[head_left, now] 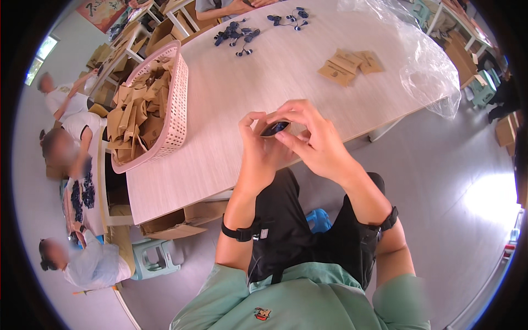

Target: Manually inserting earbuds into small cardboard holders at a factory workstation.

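Left hand (258, 146) and right hand (313, 140) pinch an open pouch (275, 128) over table (231, 110); dark contents mostly hidden by fingers.

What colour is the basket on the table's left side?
Pink: the basket is a perforated plastic one, seen in the head view.

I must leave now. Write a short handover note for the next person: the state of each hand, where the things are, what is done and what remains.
Left hand: holds a small brown paper pouch open, above the table edge.
Right hand: fingers at the pouch mouth, pressing a dark blue item inside.
Things: loose dark blue pieces at the far side of the table; a few flat pouches far right; pink basket on the left, full of brown pouches.
Done: this pouch is nearly filled.
Left: the loose pieces are still unpacked.
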{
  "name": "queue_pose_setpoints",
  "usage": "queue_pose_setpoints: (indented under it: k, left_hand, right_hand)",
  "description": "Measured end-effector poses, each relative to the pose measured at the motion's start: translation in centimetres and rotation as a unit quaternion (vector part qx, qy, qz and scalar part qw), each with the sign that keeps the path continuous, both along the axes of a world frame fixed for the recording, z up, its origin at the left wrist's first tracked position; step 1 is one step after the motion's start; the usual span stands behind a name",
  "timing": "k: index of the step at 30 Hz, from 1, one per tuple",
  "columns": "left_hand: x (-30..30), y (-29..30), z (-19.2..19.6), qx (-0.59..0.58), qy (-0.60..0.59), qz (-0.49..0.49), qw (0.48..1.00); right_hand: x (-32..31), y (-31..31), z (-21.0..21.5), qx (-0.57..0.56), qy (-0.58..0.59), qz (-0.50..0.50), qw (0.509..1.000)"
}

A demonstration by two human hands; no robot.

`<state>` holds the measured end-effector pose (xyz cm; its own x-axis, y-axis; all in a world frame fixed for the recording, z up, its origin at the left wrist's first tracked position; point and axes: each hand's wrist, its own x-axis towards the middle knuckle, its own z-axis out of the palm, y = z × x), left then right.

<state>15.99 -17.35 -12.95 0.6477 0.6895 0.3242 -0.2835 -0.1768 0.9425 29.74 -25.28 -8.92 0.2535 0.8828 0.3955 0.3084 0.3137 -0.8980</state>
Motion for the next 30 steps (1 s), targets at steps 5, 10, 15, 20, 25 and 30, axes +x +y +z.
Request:
queue_pose_setpoints:
  k: [5, 10, 15, 20, 25, 30]
  left_hand:
    - [0.2, 0.1, 0.1, -0.019, -0.01, -0.008, 1.0]
    - [-0.2, 0.2, 0.4, -0.052, 0.027, 0.011, 0.998]
    - [0.0, 0.2, 0.5, -0.066, 0.028, 0.026, 0.997]
    - [0.6, -0.2, 1.5, -0.058, 0.056, 0.057, 0.995]
    - [0.7, -0.1, 1.2, -0.052, 0.055, 0.09, 0.993]
    - [0.6, -0.6, 1.0, -0.016, 0.07, 0.065, 0.995]
  right_hand:
    - [-0.1, 0.5, -0.3, -0.068, 0.211, 0.051, 0.974]
    - [-0.9, 1.8, -1.8, -0.078, 0.327, 0.089, 0.937]
    - [-1.5, 3.0, -3.8, -0.026, 0.344, 0.081, 0.935]
    - [-2.1, 3.3, -3.8, 0.064, 0.301, 0.046, 0.95]
    - [-2.5, 2.8, -3.2, -0.009, 0.297, 0.021, 0.955]
    - [-2.8, 2.6, -3.6, 0.031, 0.286, 0.016, 0.958]
